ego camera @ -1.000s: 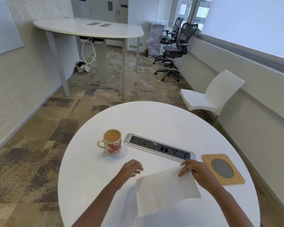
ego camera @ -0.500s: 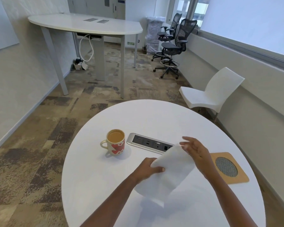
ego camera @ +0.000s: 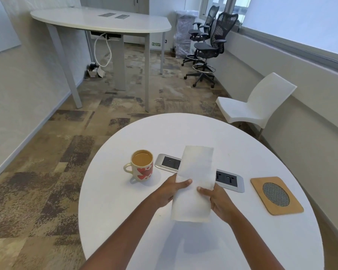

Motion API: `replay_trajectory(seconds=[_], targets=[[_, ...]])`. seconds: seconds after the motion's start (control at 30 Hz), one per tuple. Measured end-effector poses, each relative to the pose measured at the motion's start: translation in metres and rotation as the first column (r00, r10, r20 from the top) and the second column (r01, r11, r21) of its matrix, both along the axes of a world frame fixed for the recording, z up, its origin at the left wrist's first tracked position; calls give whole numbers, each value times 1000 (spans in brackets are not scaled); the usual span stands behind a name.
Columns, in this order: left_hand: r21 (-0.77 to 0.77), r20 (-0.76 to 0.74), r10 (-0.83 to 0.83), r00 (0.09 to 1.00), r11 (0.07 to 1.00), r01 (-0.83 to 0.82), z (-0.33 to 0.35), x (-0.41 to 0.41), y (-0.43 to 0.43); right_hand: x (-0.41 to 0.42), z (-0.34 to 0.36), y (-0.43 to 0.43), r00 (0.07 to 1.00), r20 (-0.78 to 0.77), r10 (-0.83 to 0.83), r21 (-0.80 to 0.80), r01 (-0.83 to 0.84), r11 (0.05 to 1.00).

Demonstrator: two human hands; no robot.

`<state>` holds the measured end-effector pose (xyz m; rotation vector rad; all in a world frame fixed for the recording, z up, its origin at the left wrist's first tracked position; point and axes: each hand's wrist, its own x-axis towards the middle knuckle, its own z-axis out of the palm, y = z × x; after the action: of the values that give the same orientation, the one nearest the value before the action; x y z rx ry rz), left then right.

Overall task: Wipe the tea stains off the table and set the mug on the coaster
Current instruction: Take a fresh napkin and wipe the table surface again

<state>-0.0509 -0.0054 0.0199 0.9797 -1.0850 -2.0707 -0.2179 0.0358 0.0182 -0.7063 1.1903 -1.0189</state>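
A white mug (ego camera: 141,166) with red hearts, full of milky tea, stands left of centre on the round white table (ego camera: 183,129). A wooden coaster (ego camera: 276,194) with a round mesh inset lies flat at the table's right side. Both hands hold a folded white paper napkin (ego camera: 193,184) upright above the table's middle: my left hand (ego camera: 172,190) pinches its left edge, my right hand (ego camera: 218,200) its right edge. I cannot make out any tea stains on the tabletop.
A silver power socket strip (ego camera: 230,180) is set into the table behind the napkin. Beyond the table stand a white plastic chair (ego camera: 256,106), two black office chairs (ego camera: 209,47) and a tall white table (ego camera: 98,22).
The napkin, held open a second ago, has been folded in half into a narrow strip. Both hands have come closer together and now grip its two sides.
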Motion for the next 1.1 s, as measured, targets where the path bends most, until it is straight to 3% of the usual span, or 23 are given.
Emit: replay_trajectory(seconds=[0.23, 0.4, 0.63, 0.8, 0.9, 1.0, 1.03, 1.07, 1.1], targets=[[24, -19, 45, 999, 999, -45, -6, 24, -17, 4, 13, -5, 996, 23, 82, -111, -79, 991], [-129, 189, 79, 979, 990, -55, -9, 30, -18, 2, 0, -10, 992, -53, 118, -153, -124, 980], [-272, 316, 195, 928, 956, -108, -18, 37, -21, 14, -1, -7, 972, 147, -185, 121, 168, 978], [-339, 321, 228, 919, 934, -113, -22, 38, -22, 25, 1, -1, 982, 168, -90, 187, 58, 981], [-405, 364, 210, 907, 913, -48, -23, 36, -21, 36, 2, 4, 998, 54, -12, 246, -2, 969], [-554, 492, 276, 825, 831, 52, -34, 40, -19, 34, -4, 0, 992, -116, -55, 169, 75, 983], [-601, 553, 317, 771, 792, 105, -42, 44, -19, 33, -4, -1, 957, -282, -73, 131, 113, 985], [-620, 621, 350, 701, 767, 166, -49, 49, -16, 30, -5, -2, 864, -496, -89, 73, 144, 987], [-642, 669, 394, 630, 733, 224, -56, 55, -13, 27, -9, -2, 714, -691, -112, -4, 151, 989]])
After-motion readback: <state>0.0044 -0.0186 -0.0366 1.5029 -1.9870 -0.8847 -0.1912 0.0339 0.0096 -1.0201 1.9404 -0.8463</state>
